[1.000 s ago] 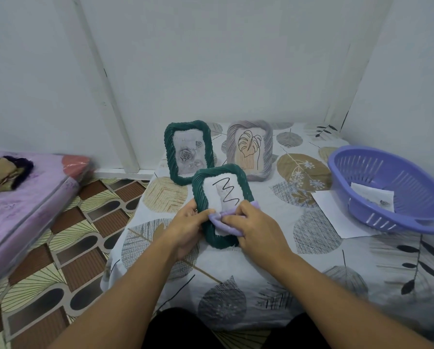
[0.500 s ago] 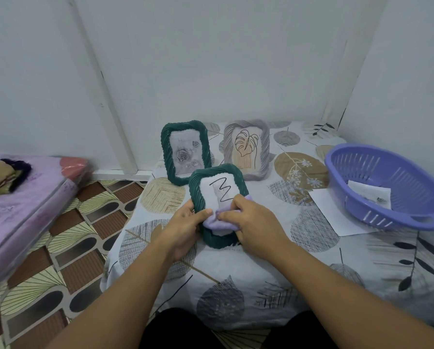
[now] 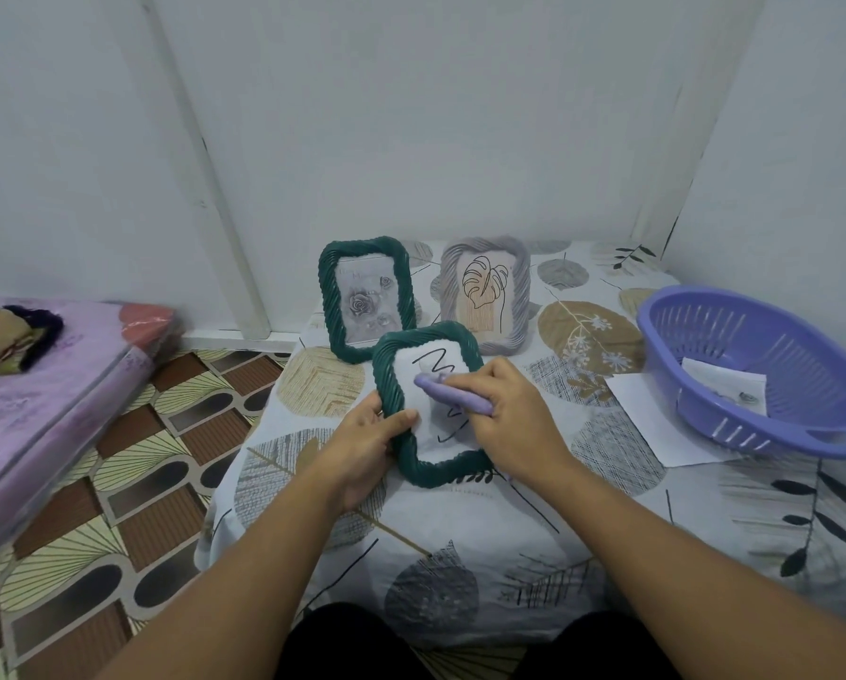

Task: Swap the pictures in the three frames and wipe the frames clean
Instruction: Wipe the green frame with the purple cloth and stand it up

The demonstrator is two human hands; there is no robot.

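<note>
A green rope-edged frame (image 3: pixel 395 385) with a black squiggle picture is tilted up on the leaf-print table (image 3: pixel 460 532). My left hand (image 3: pixel 367 444) grips its left edge, thumb on the glass. My right hand (image 3: pixel 504 414) holds a lilac cloth (image 3: pixel 448 391) pressed against the glass at mid-height. Behind stand a second green frame (image 3: pixel 364 296) with a rose picture and a grey frame (image 3: pixel 485 292) with a leaf drawing, both upright.
A purple plastic basket (image 3: pixel 764 375) with a paper inside sits at the right, on a white sheet (image 3: pixel 651 424). A pink mattress (image 3: pixel 43 400) lies on the patterned floor to the left. White walls close off the back and right.
My right hand and the cloth have moved up and to the right across the glass, uncovering the lower part of the squiggle. The frame now leans further back.
</note>
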